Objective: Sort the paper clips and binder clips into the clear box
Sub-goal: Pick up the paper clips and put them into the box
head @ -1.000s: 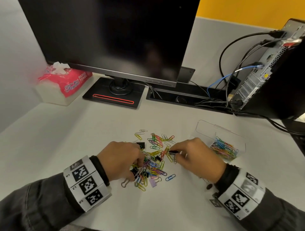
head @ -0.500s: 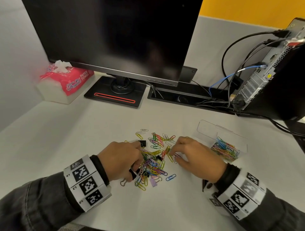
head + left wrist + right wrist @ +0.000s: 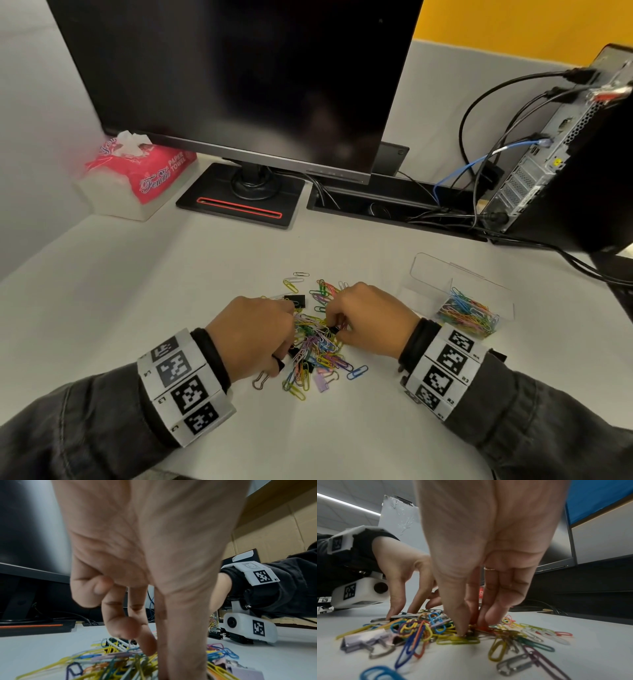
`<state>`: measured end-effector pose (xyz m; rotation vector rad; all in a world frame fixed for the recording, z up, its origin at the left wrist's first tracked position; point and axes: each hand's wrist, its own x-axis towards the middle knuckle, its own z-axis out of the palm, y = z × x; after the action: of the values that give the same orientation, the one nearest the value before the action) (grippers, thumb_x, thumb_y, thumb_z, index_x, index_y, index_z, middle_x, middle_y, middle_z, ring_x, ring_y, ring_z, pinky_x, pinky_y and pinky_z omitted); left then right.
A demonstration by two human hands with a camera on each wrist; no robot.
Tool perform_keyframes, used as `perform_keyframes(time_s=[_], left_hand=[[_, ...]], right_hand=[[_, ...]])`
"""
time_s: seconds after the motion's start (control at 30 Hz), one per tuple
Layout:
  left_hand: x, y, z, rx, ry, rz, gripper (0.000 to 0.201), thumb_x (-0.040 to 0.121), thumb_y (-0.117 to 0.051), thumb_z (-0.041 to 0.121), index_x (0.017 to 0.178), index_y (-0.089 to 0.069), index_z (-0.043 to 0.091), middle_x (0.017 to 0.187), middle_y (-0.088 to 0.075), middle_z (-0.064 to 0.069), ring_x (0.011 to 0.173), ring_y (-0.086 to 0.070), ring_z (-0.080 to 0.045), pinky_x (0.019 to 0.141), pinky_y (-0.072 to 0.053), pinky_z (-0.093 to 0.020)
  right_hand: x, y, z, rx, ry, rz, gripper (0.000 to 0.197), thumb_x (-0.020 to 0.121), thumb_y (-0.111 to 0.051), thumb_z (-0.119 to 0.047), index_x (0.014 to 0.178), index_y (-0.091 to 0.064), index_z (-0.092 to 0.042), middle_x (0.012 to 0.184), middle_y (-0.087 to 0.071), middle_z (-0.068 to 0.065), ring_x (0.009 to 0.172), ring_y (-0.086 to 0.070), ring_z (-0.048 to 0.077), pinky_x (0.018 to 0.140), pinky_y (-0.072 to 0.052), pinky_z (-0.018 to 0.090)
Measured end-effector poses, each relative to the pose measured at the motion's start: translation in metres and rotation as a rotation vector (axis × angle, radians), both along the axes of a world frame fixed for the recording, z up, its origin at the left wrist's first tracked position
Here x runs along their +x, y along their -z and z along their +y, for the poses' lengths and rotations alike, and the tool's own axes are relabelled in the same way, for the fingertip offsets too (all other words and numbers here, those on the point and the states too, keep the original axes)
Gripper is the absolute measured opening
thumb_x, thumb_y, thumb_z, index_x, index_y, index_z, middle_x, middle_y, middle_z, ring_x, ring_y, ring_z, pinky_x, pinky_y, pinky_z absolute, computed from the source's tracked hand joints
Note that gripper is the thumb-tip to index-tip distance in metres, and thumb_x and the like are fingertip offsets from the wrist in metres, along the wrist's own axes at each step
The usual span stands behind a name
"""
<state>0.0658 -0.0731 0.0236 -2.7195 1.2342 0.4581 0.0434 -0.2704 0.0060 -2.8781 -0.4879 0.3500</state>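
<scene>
White desk (image 3: 144, 308), monitor behind: your left hand (image 3: 255, 337) and right hand (image 3: 371, 322) both pinch into the clip pile (image 3: 317, 346); clear box (image 3: 459, 296) just right, holding paper clips

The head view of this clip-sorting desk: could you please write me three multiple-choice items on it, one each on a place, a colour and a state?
1. Where is the clear box?
A. right of the pile
B. left of the pile
C. behind the monitor

2. What colour is the tissue pack?
A. green
B. pink
C. black

3. What does the clear box hold?
A. nothing
B. only binder clips
C. coloured paper clips

Answers: 1 A, it sits beyond the right hand; 2 B, its wrapper is pink; 3 C, a bright heap fills one end.
</scene>
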Motion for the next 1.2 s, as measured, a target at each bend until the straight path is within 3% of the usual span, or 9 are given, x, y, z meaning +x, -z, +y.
perform_keyframes(time_s=[0.13, 0.23, 0.37, 0.53, 0.7, 0.83, 0.93, 1.03, 1.2], left_hand=[[0.001, -0.001, 0.001, -0.009, 0.008, 0.002, 0.017, 0.075, -0.07, 0.036, 0.087, -0.067, 0.024, 0.104, -0.055, 0.01, 0.089, -0.057, -0.014, 0.071, -0.046, -0.029], [0.001, -0.003, 0.0, -0.008, 0.017, -0.002, 0.016, 0.076, -0.068, 0.036, 0.088, -0.065, 0.025, 0.101, -0.061, 0.009, 0.091, -0.058, -0.014, 0.068, -0.041, -0.027], [0.0, -0.005, 0.0, -0.005, -0.006, 0.002, 0.017, 0.079, -0.067, 0.037, 0.091, -0.063, 0.026, 0.086, -0.056, 0.009, 0.078, -0.05, -0.015, 0.054, -0.028, -0.023], [0.008, -0.001, 0.006, -0.082, -0.02, 0.141, 0.019, 0.08, -0.067, 0.034, 0.095, -0.057, 0.03, 0.092, -0.065, 0.013, 0.06, -0.04, 0.007, 0.054, -0.025, -0.013], [0.016, -0.005, 0.01, -0.146, -0.046, 0.219, 0.02, 0.082, -0.064, 0.028, 0.1, -0.06, 0.034, 0.098, -0.062, 0.016, 0.071, -0.045, 0.003, 0.063, -0.035, -0.018], [0.019, -0.006, 0.013, -0.156, -0.042, 0.233, 0.018, 0.084, -0.065, 0.027, 0.101, -0.064, 0.032, 0.097, -0.06, 0.016, 0.076, -0.047, 0.0, 0.07, -0.041, -0.021], [0.019, -0.008, 0.014, -0.152, -0.036, 0.234, 0.016, 0.085, -0.064, 0.029, 0.101, -0.064, 0.034, 0.095, -0.058, 0.017, 0.078, -0.047, 0.002, 0.074, -0.044, -0.023], [0.019, -0.009, 0.016, -0.146, -0.043, 0.232, 0.017, 0.085, -0.064, 0.029, 0.101, -0.063, 0.034, 0.098, -0.06, 0.016, 0.082, -0.05, 0.001, 0.079, -0.047, -0.026], [0.019, -0.011, 0.016, -0.171, -0.029, 0.246, 0.015, 0.086, -0.063, 0.029, 0.099, -0.063, 0.034, 0.097, -0.059, 0.016, 0.081, -0.05, 0.001, 0.077, -0.047, -0.024]], right_hand=[[-0.002, -0.002, 0.002, 0.054, -0.035, -0.008, 0.017, 0.076, -0.058, -0.014, 0.089, -0.068, -0.018, 0.081, -0.069, 0.0, 0.074, -0.062, 0.02, 0.066, -0.055, 0.036], [-0.003, -0.005, 0.003, 0.066, -0.044, -0.067, 0.024, 0.079, -0.055, -0.016, 0.099, -0.067, -0.023, 0.08, -0.07, -0.006, 0.074, -0.062, 0.016, 0.066, -0.053, 0.03], [-0.002, -0.008, 0.001, 0.215, 0.002, -0.131, 0.026, 0.084, -0.055, -0.018, 0.104, -0.068, -0.027, 0.083, -0.069, -0.009, 0.072, -0.061, 0.009, 0.068, -0.052, 0.028], [0.0, -0.005, -0.008, 0.435, 0.041, -0.041, 0.027, 0.094, -0.051, -0.009, 0.109, -0.07, -0.021, 0.095, -0.062, -0.005, 0.074, -0.052, -0.003, 0.069, -0.038, 0.005], [-0.001, -0.003, -0.014, 0.456, 0.096, 0.033, 0.025, 0.095, -0.05, -0.007, 0.105, -0.07, -0.018, 0.098, -0.056, -0.004, 0.072, -0.053, -0.006, 0.069, -0.039, 0.005], [-0.001, -0.003, -0.016, 0.43, 0.103, 0.056, 0.02, 0.094, -0.052, -0.007, 0.099, -0.068, -0.018, 0.097, -0.055, 0.002, 0.078, -0.056, 0.008, 0.069, -0.042, 0.009], [-0.001, -0.002, -0.016, 0.434, 0.101, 0.102, 0.017, 0.096, -0.049, -0.008, 0.1, -0.063, -0.015, 0.1, -0.053, 0.005, 0.08, -0.058, 0.009, 0.072, -0.049, 0.016], [0.002, 0.0, -0.016, 0.327, 0.074, 0.113, 0.018, 0.098, -0.043, -0.012, 0.107, -0.059, -0.014, 0.103, -0.049, 0.001, 0.078, -0.046, 0.0, 0.07, -0.036, 0.01], [0.003, -0.007, -0.019, 0.264, 0.089, 0.053, 0.023, 0.1, -0.04, -0.017, 0.108, -0.06, -0.011, 0.103, -0.057, 0.001, 0.091, -0.048, 0.01, 0.077, -0.035, 0.015]])
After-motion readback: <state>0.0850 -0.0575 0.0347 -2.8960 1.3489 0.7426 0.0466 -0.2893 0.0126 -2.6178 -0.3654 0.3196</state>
